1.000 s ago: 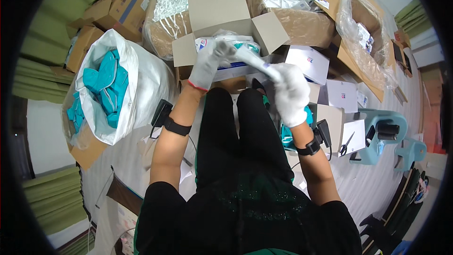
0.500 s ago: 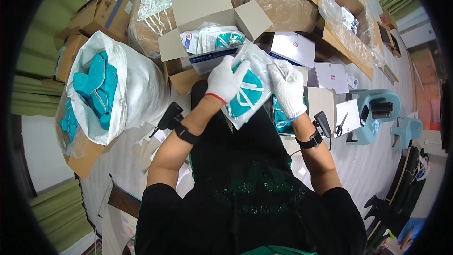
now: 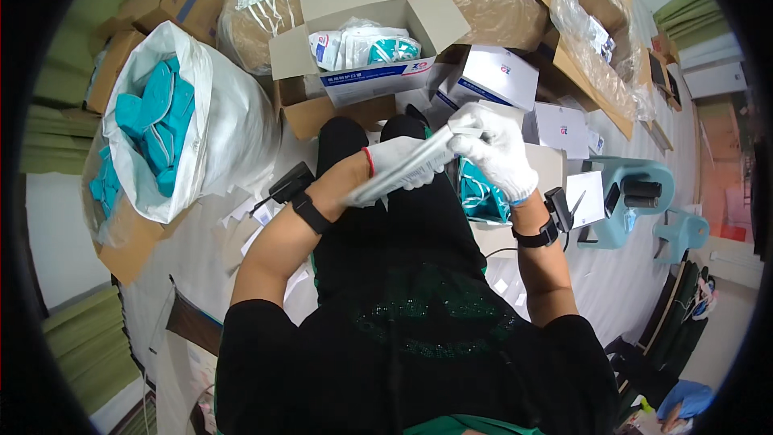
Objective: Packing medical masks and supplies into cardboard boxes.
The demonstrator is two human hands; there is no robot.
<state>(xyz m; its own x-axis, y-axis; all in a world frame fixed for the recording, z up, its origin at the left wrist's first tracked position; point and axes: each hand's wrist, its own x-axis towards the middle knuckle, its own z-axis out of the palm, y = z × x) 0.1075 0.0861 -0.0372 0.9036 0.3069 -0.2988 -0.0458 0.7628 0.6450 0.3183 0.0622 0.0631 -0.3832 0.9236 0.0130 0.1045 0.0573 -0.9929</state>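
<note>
My right hand (image 3: 501,155), in a white knit glove, pinches the upper end of a flat clear packet (image 3: 407,167) with printing on its facing side. The packet is tilted and nearly edge-on, its lower end blurred. Behind it is my gloved left hand (image 3: 393,153) with a red cuff; its curled fingers show past the packet's edge and seem to grip it, though the palm is hidden. Below my right hand, a box holds teal face masks (image 3: 481,193). Ahead stands an open carton (image 3: 374,83) with bagged masks (image 3: 394,50) inside.
At left, a white sack (image 3: 233,125) holds loose teal masks (image 3: 159,125). Closed white boxes (image 3: 498,80) stand right of the open carton. Behind are plastic-lined cartons (image 3: 491,20) with packets and white straps. A pale blue stool (image 3: 636,173) and scissors (image 3: 576,203) are at right.
The packet has turned from showing its teal mask to nearly edge-on with its printed side visible. My left hand has moved lower and behind it. The view has shifted slightly.
</note>
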